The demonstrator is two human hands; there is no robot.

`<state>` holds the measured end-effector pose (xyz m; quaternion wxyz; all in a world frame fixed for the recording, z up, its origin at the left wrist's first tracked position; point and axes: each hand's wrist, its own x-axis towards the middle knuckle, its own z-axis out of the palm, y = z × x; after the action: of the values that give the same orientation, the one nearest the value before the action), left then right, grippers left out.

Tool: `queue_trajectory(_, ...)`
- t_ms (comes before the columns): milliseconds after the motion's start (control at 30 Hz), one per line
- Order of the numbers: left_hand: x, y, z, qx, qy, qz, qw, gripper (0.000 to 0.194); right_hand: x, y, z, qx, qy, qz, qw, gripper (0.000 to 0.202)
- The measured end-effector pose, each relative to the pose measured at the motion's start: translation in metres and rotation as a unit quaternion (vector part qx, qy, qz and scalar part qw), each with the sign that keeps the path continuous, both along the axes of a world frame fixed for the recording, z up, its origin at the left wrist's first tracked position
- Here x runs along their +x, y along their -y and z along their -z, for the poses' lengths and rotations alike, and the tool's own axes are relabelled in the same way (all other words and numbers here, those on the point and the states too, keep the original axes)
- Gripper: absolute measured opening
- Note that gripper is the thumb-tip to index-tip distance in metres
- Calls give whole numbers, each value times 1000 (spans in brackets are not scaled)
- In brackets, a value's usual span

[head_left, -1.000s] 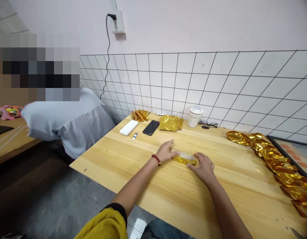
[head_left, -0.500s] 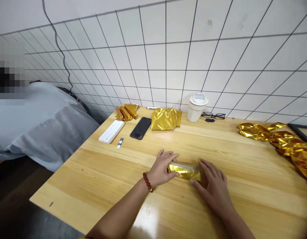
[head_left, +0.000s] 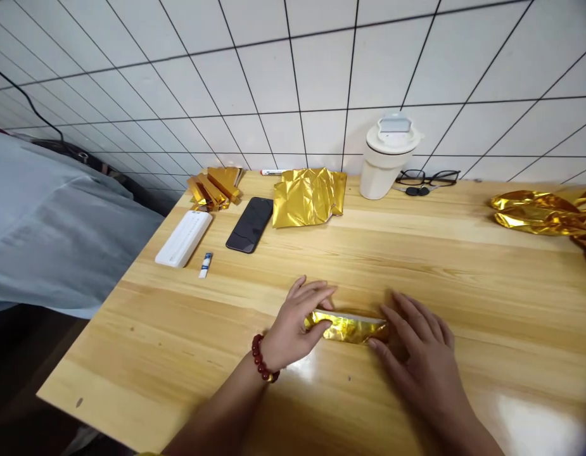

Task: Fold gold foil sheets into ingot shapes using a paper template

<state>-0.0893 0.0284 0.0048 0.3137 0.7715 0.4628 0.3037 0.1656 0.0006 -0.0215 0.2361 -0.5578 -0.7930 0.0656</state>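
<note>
A narrow folded strip of gold foil paper (head_left: 352, 329) lies on the wooden table (head_left: 216, 329) in front of me, its pale edge facing up. Around its left end is my left hand (head_left: 299, 320), thumb on the near side and fingers on the far side. My right hand (head_left: 419, 348) holds the other end between thumb and fingers. Both fingertips at the right end partly cover the strip. A beaded red bracelet (head_left: 263, 360) circles my left wrist.
Along the wall stand or lie gold strips (head_left: 215, 188), a phone (head_left: 249, 225), gold foil sheets (head_left: 306, 199), a white cup (head_left: 385, 158) and glasses (head_left: 428, 178). A white power bank (head_left: 184, 239) and small tube (head_left: 206, 265) are left. Twisted gold foil (head_left: 544, 212) lies right. A person's grey garment (head_left: 59, 221) borders the table.
The view has tilted down and come closer to the table. The foil piece now looks narrower and flatter between my hands, which keep hold of both ends.
</note>
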Motion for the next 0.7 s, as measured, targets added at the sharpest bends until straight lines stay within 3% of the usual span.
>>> queue_trajectory(267,1,-4,8,1,27,-9,1000,45,1,-8,6,9,-44,17,999,35)
queue_trajectory(533,-3,-9,12,-11,31,0,999,71,0,-14,13,15,-106,17,994,38)
queue_trajectory(700,1,-20,20,-55,100,-25,993,64,-1,-25,21,23,-174,33,984,35)
